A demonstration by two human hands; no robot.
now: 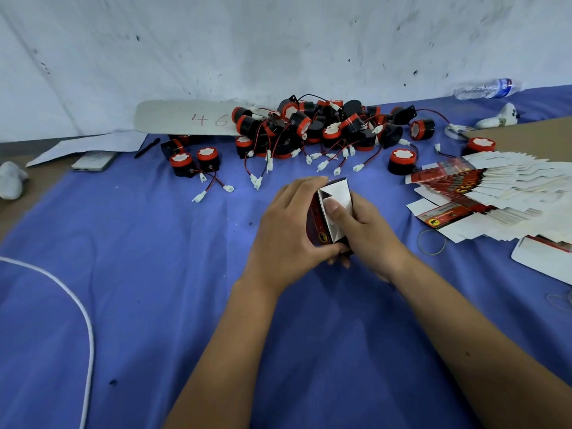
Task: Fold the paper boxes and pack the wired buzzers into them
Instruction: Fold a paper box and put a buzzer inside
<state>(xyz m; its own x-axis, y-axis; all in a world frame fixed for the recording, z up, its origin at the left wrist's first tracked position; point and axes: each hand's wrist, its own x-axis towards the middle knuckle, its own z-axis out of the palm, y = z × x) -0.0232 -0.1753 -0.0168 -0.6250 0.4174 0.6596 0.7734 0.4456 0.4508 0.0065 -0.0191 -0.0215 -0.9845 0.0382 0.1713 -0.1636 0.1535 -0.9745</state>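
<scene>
From the head camera, the left hand (286, 226) and right hand (360, 230) together hold a red-and-black paper box (328, 218) above the blue-covered bench (154, 305), each grip curled round it, the right thumb pressing its white flap. Beyond the grip lies a heap of wired buzzers (309, 128); to its right, a fanned stack of flat boxes (483, 193) and a rubber band (431, 242). A white cable (83, 311) curves far left.

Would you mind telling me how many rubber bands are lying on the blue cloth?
2 that I can make out: one rubber band right of the hands, below the fanned flat boxes; a fainter second band at the right edge. More may hide under the boxes.
</scene>
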